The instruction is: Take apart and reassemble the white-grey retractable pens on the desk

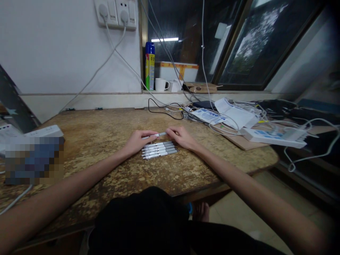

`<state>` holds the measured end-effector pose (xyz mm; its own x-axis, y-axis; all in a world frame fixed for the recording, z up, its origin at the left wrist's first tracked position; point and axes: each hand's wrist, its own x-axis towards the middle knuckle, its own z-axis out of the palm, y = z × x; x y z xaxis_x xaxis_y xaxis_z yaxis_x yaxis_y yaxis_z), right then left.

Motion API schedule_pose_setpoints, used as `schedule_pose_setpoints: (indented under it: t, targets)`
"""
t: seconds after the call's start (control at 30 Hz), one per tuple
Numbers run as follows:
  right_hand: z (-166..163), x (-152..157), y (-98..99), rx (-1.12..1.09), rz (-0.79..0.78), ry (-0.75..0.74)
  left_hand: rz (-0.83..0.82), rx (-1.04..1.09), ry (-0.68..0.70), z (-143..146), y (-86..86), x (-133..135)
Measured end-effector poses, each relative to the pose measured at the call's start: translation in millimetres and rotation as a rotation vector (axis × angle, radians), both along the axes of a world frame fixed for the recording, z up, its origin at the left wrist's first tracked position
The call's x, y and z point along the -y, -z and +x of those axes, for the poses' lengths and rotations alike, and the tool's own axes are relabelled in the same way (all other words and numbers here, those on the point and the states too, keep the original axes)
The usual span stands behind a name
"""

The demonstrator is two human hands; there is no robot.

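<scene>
Between my two hands lies a white and grey pen [161, 134], level and just beyond a row of similar pens. My left hand [137, 141] pinches its left part between thumb and fingers. With fingers curled, my right hand [180, 136] grips the grey right end. Right below, several white pens with grey grips [159, 150] rest side by side on the worn wooden table [106, 141], their grey ends pointing right. My left fingertips partly cover the held pen's left end.
A white power strip [273, 137], papers [236, 113] and tangled cables crowd the table's right side. At the left edge is a blurred-out object [34, 159]. A spray can [150, 67] and a white mug [160, 84] stand on the window ledge.
</scene>
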<state>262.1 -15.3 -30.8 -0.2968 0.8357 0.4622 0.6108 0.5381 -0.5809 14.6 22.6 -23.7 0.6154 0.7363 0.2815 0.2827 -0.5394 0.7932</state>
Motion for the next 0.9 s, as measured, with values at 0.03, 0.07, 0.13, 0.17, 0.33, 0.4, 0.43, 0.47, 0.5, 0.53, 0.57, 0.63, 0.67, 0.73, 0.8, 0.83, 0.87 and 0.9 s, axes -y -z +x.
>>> schedule_pose_setpoints:
  t: [0.03,0.07,0.13,0.17,0.33,0.4,0.43,0.47,0.5,0.53,0.57,0.63,0.67,0.73,0.8,0.83,0.87,0.9]
  targets:
    - [-0.3,0.8,-0.5,0.003,0.02,-0.003,0.002,0.002,-0.001,0.1,-0.4,0.0]
    - [-0.6,1.3,-0.8,0.006,0.034,-0.007,0.006,0.003,-0.002,0.0,-0.5,-0.2]
    - [-1.4,1.5,-0.7,0.02,0.046,-0.016,0.01,0.005,0.002,-0.7,0.2,-1.4]
    - [-1.9,1.4,-0.4,0.032,0.051,-0.018,0.007,0.007,0.008,-1.2,1.0,-2.3]
    - [-4.3,1.2,-1.1,0.062,0.055,-0.023,-0.036,0.018,0.026,-3.0,5.6,-5.3]
    - [-5.5,2.2,-3.1,0.048,0.045,-0.029,-0.04,0.016,0.012,-2.9,5.8,-5.0]
    - [-6.2,2.7,-4.1,0.036,0.037,-0.033,-0.036,0.012,0.002,-2.8,5.4,-4.5]
    - [-7.1,3.0,-4.9,0.022,0.024,-0.031,-0.028,0.007,-0.007,-2.8,4.7,-3.6]
    - [-8.2,3.0,-5.1,0.002,0.006,-0.032,-0.015,0.005,-0.018,-2.8,3.7,-2.5]
    - [-9.4,2.7,-4.9,-0.028,-0.022,-0.037,0.0,0.003,-0.025,-3.0,2.6,-1.0]
    - [-10.6,2.0,-4.0,-0.071,-0.06,-0.041,0.017,0.004,-0.03,-3.2,1.3,0.8]
    - [-12.9,-0.4,-0.9,-0.165,-0.168,-0.034,0.054,-0.003,-0.051,-3.6,-1.8,5.3]
    - [-13.7,-2.1,0.9,-0.212,-0.226,-0.013,0.066,-0.01,-0.069,-3.8,-3.6,8.0]
    - [-14.5,-6.0,4.0,-0.275,-0.325,0.011,0.041,-0.014,-0.101,-4.2,-8.3,13.6]
    - [-14.3,-9.7,4.8,-0.304,-0.376,0.001,-0.089,-0.004,-0.097,-5.1,-14.6,18.8]
    - [-14.1,-11.0,4.0,-0.315,-0.383,-0.01,-0.17,0.009,-0.102,-6.0,-18.2,21.1]
    - [-14.3,-11.7,2.3,-0.328,-0.381,-0.018,-0.231,0.037,-0.141,-7.1,-22.0,23.1]
    - [-14.9,-11.4,0.0,-0.342,-0.377,-0.024,-0.274,0.08,-0.193,-8.3,-25.6,24.7]
